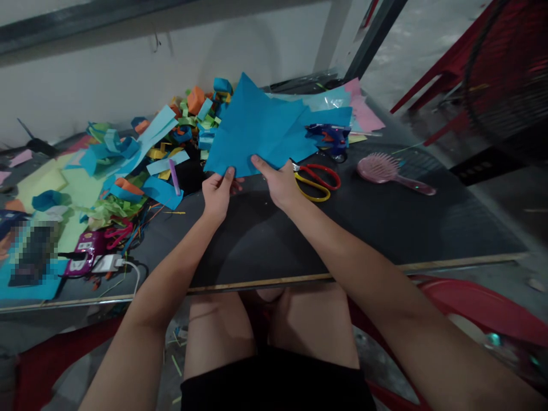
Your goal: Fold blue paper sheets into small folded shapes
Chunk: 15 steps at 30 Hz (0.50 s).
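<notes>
A sheet of blue paper with a pointed top is held up over the dark table, tilted toward me. Its lower left corner is pinched by my left hand, thumb on the front face. My right hand grips the lower edge further right, its thumb also lying on the front; the other fingers are mostly hidden behind the paper. Just right of that hand lie scissors with one red and one yellow handle loop. More blue paper lies behind the held sheet, with a blue glue gun on it.
A pink hairbrush lies at the right of the table. Leftward are a pile of coloured paper pieces, a purple power strip with a white plug, and a blurred-out dark object. A fan stands at far right.
</notes>
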Each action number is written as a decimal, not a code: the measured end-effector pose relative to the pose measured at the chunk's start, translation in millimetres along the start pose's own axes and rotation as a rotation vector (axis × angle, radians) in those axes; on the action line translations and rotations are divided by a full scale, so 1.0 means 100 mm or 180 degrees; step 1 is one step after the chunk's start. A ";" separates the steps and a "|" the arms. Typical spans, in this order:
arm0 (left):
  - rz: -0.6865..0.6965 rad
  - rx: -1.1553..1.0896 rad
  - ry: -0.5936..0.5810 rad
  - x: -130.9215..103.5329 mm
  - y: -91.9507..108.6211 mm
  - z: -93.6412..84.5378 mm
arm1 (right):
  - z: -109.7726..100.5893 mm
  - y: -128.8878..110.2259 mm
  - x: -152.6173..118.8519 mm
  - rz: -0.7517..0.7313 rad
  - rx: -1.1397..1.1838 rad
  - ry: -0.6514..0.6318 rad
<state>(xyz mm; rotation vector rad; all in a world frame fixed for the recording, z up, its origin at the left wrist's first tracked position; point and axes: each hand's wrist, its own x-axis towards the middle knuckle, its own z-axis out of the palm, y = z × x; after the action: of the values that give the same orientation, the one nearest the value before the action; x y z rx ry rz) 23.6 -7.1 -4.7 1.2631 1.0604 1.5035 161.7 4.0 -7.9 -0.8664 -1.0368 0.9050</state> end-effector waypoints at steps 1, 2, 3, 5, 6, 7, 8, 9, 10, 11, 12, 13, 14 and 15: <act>-0.0055 -0.0015 0.0014 0.01 0.00 0.00 | 0.00 0.00 0.00 0.0006 -0.0034 -0.0054; -0.0120 -0.0030 0.0040 0.02 0.00 0.00 | 0.00 0.01 0.00 0.0017 -0.0080 -0.0091; -0.0185 -0.0050 0.0075 0.02 0.01 0.00 | 0.00 0.02 0.00 0.0029 -0.0127 -0.0111; -0.0281 -0.0112 0.0159 0.04 0.02 -0.01 | 0.00 0.04 0.01 0.0097 -0.0159 -0.0137; -0.0295 -0.0161 0.0214 0.05 0.03 -0.02 | 0.00 0.06 0.02 0.0175 -0.0123 -0.0172; -0.0287 -0.0217 0.0274 0.06 0.03 -0.03 | 0.00 0.07 0.03 0.0273 -0.0064 -0.0225; -0.0255 -0.0276 0.0332 0.07 0.04 -0.04 | -0.01 0.09 0.03 0.0376 -0.0004 -0.0300; -0.0209 -0.0335 0.0394 0.08 0.04 -0.06 | -0.01 0.10 0.04 0.0455 0.0039 -0.0380; -0.0166 -0.0389 0.0451 0.09 0.04 -0.07 | -0.01 0.10 0.04 0.0492 0.0053 -0.0453; -0.0139 -0.0427 0.0484 0.10 0.04 -0.08 | -0.01 0.11 0.04 0.0479 0.0040 -0.0508; -0.0137 -0.0447 0.0475 0.10 0.04 -0.09 | -0.01 0.12 0.04 0.0427 0.0014 -0.0542; -0.0152 -0.0457 0.0418 0.10 0.03 -0.09 | -0.01 0.12 0.03 0.0359 -0.0015 -0.0546; -0.0181 -0.0462 0.0325 0.10 0.03 -0.08 | -0.01 0.12 0.02 0.0300 -0.0033 -0.0526; -0.0214 -0.0464 0.0218 0.09 0.03 -0.07 | -0.01 0.12 0.01 0.0250 -0.0033 -0.0496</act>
<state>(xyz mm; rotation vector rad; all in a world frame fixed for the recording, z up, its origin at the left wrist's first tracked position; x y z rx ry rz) 15.8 0.3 -0.5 1.0719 1.0080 1.5527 160.7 9.7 -18.7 -0.8606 -1.1488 1.0472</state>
